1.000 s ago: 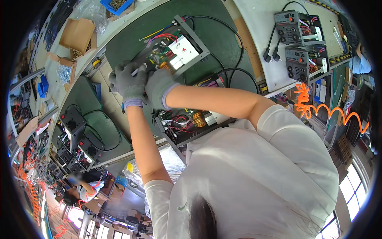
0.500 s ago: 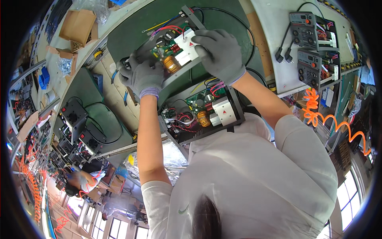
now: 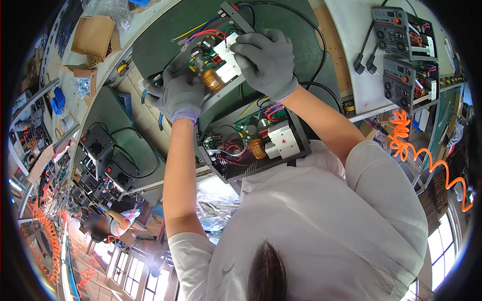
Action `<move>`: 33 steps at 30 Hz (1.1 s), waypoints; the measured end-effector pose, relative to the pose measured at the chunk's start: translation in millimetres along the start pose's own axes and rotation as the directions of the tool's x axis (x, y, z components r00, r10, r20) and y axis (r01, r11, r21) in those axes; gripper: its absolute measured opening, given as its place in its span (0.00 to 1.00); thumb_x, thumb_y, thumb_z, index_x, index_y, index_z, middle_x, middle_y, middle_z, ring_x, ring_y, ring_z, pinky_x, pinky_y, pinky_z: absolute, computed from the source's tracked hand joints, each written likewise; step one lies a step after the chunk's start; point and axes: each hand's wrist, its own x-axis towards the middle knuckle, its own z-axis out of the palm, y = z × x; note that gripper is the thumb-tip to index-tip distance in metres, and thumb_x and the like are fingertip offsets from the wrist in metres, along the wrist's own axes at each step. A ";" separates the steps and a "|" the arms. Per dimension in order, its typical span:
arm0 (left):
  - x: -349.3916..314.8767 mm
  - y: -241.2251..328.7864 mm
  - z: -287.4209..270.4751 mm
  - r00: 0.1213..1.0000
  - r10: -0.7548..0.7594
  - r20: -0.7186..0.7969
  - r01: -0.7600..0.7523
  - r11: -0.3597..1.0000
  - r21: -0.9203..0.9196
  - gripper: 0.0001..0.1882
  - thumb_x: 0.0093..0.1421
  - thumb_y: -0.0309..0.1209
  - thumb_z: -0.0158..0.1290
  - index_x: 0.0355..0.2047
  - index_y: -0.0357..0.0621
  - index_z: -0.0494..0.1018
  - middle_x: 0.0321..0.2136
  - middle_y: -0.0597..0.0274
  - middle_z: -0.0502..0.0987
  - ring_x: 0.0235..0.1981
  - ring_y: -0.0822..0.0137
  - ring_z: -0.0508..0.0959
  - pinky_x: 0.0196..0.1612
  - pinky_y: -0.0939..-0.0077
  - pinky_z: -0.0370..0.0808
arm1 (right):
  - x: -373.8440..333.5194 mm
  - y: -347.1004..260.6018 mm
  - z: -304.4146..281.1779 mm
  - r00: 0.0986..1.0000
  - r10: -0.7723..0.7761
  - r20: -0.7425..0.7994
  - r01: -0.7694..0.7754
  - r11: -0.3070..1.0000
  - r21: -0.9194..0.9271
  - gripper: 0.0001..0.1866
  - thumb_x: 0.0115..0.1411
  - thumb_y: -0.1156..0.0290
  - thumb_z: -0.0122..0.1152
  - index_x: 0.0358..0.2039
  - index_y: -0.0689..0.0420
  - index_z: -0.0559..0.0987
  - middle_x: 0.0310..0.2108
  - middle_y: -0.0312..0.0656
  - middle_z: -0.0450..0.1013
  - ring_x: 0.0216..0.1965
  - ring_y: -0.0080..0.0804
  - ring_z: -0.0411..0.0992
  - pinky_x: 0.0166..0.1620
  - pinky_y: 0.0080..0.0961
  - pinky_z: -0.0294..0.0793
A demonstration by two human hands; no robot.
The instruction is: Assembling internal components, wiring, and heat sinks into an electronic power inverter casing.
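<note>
An open electronics unit point(image 3: 221, 93) lies on the green mat, with a circuit board, a copper coil point(image 3: 213, 80) and a white block point(image 3: 229, 59) inside its dark chassis. My gloved left hand point(image 3: 182, 94) is closed over the unit's left end; its fingertips are partly hidden. At the right end my gloved right hand point(image 3: 266, 62) curls its fingers by the upper edge of the white block. Nearer to me sits a second open unit point(image 3: 256, 143), tilted against the bench edge, with a similar coil and white block. Neither hand touches it.
Black cable point(image 3: 321, 37) loops over the green mat point(image 3: 175, 30). Two finished-looking units point(image 3: 399, 83) stand at the right with plugs point(image 3: 359, 64). Cardboard boxes point(image 3: 93, 35) and more black units point(image 3: 98, 145) are at the left. An orange coiled hose point(image 3: 401, 133) hangs at the right.
My right hand has shifted slightly left and away from me, its fingers more curled at the white block. The left hand keeps its place on the unit. The view has turned a little.
</note>
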 end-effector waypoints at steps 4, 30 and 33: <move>6.5 -8.4 -0.6 0.996 0.088 0.008 -0.088 0.995 -0.057 0.15 0.53 0.44 0.55 0.41 0.66 0.84 0.65 0.78 0.64 0.71 0.32 0.38 0.68 0.33 0.40 | -2.0 1.9 1.7 1.000 0.001 0.007 -0.001 1.000 0.008 0.08 0.50 0.62 0.65 0.34 0.40 0.83 0.41 0.22 0.77 0.43 0.34 0.71 0.44 0.40 0.68; -2.4 10.8 -21.8 0.992 0.119 0.037 -0.123 0.977 0.172 0.14 0.54 0.43 0.58 0.42 0.68 0.83 0.63 0.83 0.67 0.70 0.49 0.51 0.68 0.35 0.38 | -4.5 4.8 5.6 1.000 -0.016 0.006 0.016 1.000 0.004 0.10 0.49 0.62 0.65 0.34 0.40 0.83 0.41 0.23 0.77 0.43 0.36 0.71 0.44 0.41 0.68; -0.7 12.2 -24.4 0.995 0.075 0.065 -0.088 0.970 0.227 0.17 0.54 0.46 0.59 0.46 0.73 0.82 0.64 0.85 0.66 0.70 0.54 0.53 0.68 0.38 0.38 | -4.7 5.1 5.8 1.000 -0.019 0.005 0.019 1.000 0.011 0.10 0.49 0.62 0.66 0.34 0.39 0.83 0.41 0.23 0.77 0.43 0.36 0.71 0.44 0.41 0.68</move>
